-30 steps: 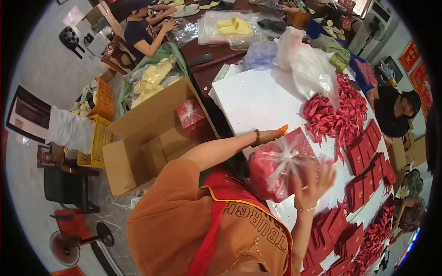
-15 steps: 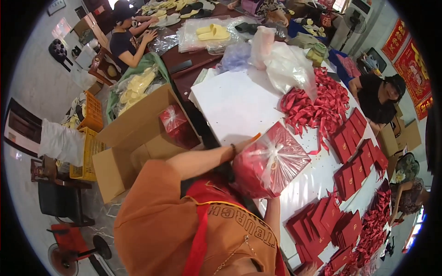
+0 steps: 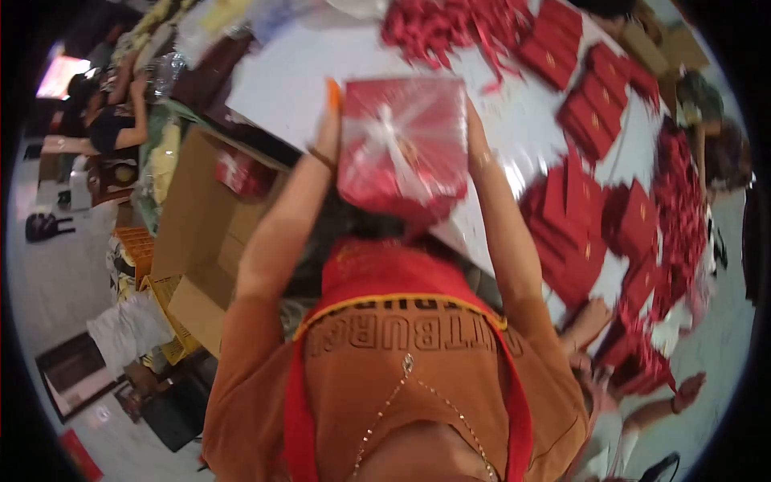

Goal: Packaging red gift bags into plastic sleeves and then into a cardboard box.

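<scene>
My left hand (image 3: 328, 132) and my right hand (image 3: 475, 136) press on opposite sides of a red bundle (image 3: 401, 149) in clear plastic, gathered to a whitish knot on the side facing me. The bundle is held up in front of my chest, over the near edge of the white table (image 3: 297, 76). At the fingertips of my left hand a small orange piece (image 3: 333, 92) shows, too blurred to name. To the left stands an open cardboard box (image 3: 189, 205) with another plastic-wrapped red bundle (image 3: 241, 173) inside. Most of my fingers are hidden by the held bundle.
Stacks of flat red pouches (image 3: 566, 225) and a heap of red ribbons (image 3: 454, 28) lie on the table. Another person (image 3: 116, 128) sits at the far left. Another person's hand (image 3: 593, 317) reaches in at lower right. Yellow crates (image 3: 173, 309) stand beyond the box.
My view has tilted down and turned. The bundle has been turned from slanted to squarer and now sits between both my hands, whose forearms both show.
</scene>
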A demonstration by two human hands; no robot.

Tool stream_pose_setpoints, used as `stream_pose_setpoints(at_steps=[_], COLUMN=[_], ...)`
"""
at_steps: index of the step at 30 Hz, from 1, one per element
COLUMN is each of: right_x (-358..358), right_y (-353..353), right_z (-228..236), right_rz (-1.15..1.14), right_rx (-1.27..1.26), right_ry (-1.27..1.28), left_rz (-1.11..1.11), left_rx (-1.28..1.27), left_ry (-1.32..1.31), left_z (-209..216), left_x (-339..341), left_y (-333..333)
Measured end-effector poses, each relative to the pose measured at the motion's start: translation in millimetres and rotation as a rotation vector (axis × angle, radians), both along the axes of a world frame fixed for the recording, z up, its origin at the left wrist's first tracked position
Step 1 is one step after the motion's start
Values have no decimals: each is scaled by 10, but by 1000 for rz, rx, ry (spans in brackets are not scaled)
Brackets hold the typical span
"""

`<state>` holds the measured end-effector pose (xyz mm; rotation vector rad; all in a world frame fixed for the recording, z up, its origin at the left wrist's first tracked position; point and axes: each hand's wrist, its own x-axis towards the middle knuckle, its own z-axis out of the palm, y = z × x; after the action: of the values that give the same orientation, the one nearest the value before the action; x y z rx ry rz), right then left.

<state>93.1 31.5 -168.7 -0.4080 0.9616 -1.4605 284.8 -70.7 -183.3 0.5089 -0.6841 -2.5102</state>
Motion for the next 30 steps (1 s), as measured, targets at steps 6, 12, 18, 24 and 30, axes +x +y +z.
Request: stream_pose_setpoints(at_steps=[6, 12, 18, 24, 30], right_x=[41, -118, -2, -3, -66], right_y=[-47, 95, 201, 62, 662], right_z=[-73, -296, 276, 260, -472], right_rz=[-40, -85, -21, -115, 62], right_rx=[-66, -22, -197, -149, 98], right_ry=[-229, -83, 311, 151, 95], left_rz=[225, 106, -39, -132, 39], left_rx=[-179, -152, 415, 734, 279], left_ry=[-319, -328, -227, -90, -134], left_z=[193, 167, -733, -1104, -665], left_x=[-293, -300, 228, 141, 77], left_y=[-104, 16, -186, -177, 431])
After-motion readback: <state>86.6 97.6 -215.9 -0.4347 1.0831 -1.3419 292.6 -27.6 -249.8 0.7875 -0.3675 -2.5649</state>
